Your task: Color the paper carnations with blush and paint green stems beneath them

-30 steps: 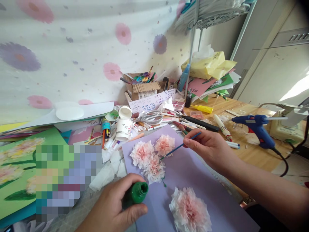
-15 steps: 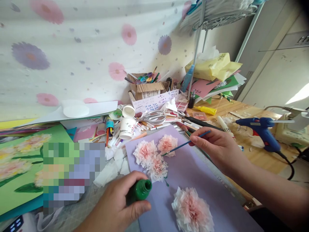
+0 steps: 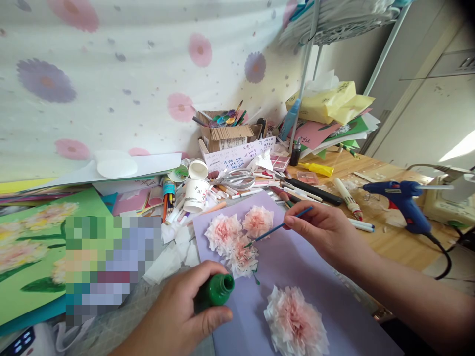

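My left hand (image 3: 185,309) is wrapped round a green paint bottle (image 3: 219,291), uncapped, its mouth tilted up and to the right. Between the fingertips of my right hand (image 3: 319,227) is a thin blue paintbrush (image 3: 276,226), its green-tipped bristles over the lower of three clustered pink-and-white paper flowers (image 3: 243,254). Whether the tip touches the petals I cannot tell. The flowers sit on a purple sheet (image 3: 252,316), where a short green painted stroke (image 3: 257,279) runs below the cluster. A larger paper flower (image 3: 297,324) is nearer to me.
A green flower picture (image 3: 33,277) lies at left. Behind the sheet stand paper cups (image 3: 195,195), a pencil holder (image 3: 169,193), scissors (image 3: 239,180) and a cardboard box (image 3: 230,138). A blue glue gun (image 3: 403,198) with its cord is at right.
My right hand has shifted slightly left and down, bringing the brush tip from beside the upper right flower to over the lower one. My left hand and the bottle stay nearly still.
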A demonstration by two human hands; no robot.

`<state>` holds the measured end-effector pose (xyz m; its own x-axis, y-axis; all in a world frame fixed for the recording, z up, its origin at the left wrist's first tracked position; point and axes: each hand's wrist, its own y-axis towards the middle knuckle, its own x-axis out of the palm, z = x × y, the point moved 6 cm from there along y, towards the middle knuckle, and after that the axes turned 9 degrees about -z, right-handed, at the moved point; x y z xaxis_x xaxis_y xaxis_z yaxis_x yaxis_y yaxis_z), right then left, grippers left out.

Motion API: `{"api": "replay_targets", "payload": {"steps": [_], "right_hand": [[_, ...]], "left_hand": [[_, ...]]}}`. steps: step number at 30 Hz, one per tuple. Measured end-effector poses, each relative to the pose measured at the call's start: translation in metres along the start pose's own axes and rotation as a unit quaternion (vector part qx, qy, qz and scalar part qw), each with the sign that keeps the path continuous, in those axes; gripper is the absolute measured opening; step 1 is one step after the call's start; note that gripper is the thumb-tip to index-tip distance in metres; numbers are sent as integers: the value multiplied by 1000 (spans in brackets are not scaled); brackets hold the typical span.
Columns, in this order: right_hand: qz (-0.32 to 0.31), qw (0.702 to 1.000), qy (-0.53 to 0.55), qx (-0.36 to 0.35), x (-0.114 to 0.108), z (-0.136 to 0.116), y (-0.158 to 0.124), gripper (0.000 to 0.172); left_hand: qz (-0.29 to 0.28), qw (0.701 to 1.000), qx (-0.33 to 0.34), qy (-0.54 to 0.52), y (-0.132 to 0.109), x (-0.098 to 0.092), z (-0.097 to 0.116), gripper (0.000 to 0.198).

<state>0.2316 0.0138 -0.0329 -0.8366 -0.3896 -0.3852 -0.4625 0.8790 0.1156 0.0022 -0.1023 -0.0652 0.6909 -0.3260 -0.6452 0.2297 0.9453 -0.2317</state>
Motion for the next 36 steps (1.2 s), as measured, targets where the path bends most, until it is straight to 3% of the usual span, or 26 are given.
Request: {"api": "replay_targets", "payload": {"steps": [11, 24, 36], "right_hand": [[-5, 1000, -23, -19, 5, 0, 2, 22], [35, 998, -44, -14, -15, 1, -2, 27], [14, 1000, -25, -10, -5, -4, 0, 21]], "left_hand": [[2, 1000, -4, -14, -1, 0, -1, 33], [1, 1000, 18, -2, 0, 2, -6, 35], [-8, 1000, 12, -2, -1, 0, 1, 35]]}}
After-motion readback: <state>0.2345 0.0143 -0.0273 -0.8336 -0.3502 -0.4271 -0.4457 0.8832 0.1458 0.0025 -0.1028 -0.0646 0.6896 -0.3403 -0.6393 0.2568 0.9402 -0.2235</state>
